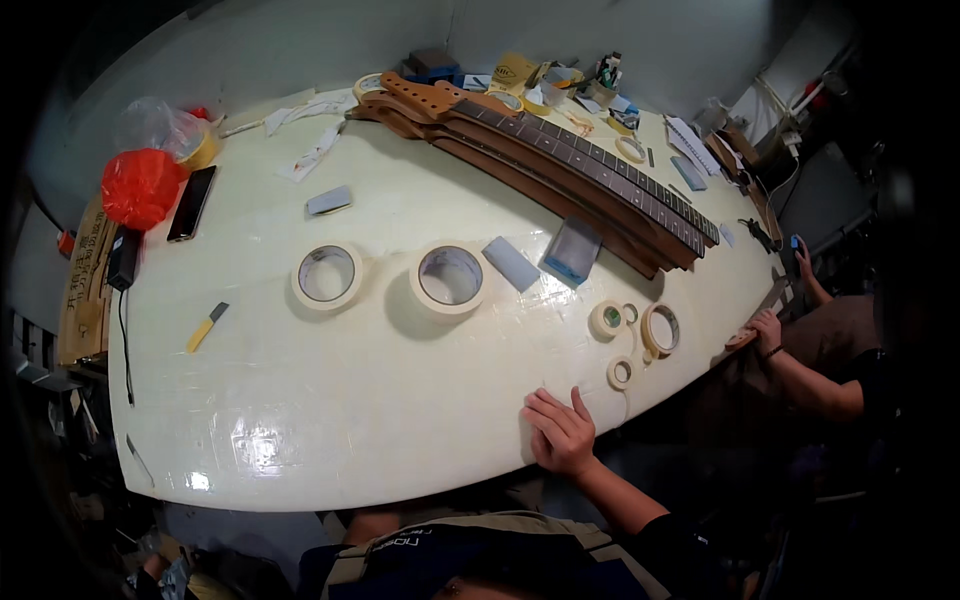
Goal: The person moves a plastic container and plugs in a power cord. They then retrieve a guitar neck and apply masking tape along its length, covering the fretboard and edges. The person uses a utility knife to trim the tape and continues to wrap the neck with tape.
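My right hand lies flat near the table's front edge, fingers stretched out and thumb apart, holding nothing. Closest to it is a small tape roll, with a green-cored roll and a tan roll beyond. Farther left stand two large masking tape rolls, one beside a grey sanding block, the other farther left. I cannot make out my left hand. Several guitar necks with dark fretboards lie stacked across the far side, a blue-grey block against them.
At the right, another person's hand rests on a wooden piece at the table edge. A yellow-handled knife, phone and red plastic bag lie left. Small boxes and tapes crowd the back.
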A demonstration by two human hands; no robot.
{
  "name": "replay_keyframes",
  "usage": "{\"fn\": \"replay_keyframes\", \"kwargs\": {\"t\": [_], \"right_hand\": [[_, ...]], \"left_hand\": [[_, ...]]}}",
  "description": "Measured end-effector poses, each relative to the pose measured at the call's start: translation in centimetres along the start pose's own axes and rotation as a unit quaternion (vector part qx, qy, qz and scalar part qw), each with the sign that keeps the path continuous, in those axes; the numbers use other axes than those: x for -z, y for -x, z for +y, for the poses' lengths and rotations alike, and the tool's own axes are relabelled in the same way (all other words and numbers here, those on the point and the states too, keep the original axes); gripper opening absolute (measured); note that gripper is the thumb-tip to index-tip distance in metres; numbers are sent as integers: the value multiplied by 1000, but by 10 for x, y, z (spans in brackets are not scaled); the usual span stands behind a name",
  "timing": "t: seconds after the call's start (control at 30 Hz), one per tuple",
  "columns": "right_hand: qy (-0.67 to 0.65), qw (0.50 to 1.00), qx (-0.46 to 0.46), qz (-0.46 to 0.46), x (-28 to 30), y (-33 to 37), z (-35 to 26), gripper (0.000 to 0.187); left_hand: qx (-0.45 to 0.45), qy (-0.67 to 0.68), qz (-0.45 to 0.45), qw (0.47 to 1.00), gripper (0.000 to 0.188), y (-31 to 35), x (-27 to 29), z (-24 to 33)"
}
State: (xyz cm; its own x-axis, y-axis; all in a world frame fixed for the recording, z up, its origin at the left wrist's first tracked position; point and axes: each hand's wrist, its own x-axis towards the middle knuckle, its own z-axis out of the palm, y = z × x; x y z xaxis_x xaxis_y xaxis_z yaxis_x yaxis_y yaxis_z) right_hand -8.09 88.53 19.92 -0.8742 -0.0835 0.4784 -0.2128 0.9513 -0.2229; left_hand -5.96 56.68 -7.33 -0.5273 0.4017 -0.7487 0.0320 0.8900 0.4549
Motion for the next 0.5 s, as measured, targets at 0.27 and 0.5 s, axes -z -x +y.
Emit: {"fn": "replay_keyframes", "kwargs": {"t": [0.27, 0.5], "right_hand": [[-45, 991, -1, 127, -7, 10, 7, 22], [-70, 982, 13, 174, -18, 14, 9, 18]], "left_hand": [[-112, -292, -52, 948, 25, -47, 4, 76], [-512, -60, 151, 844, 8, 156, 115, 212]]}}
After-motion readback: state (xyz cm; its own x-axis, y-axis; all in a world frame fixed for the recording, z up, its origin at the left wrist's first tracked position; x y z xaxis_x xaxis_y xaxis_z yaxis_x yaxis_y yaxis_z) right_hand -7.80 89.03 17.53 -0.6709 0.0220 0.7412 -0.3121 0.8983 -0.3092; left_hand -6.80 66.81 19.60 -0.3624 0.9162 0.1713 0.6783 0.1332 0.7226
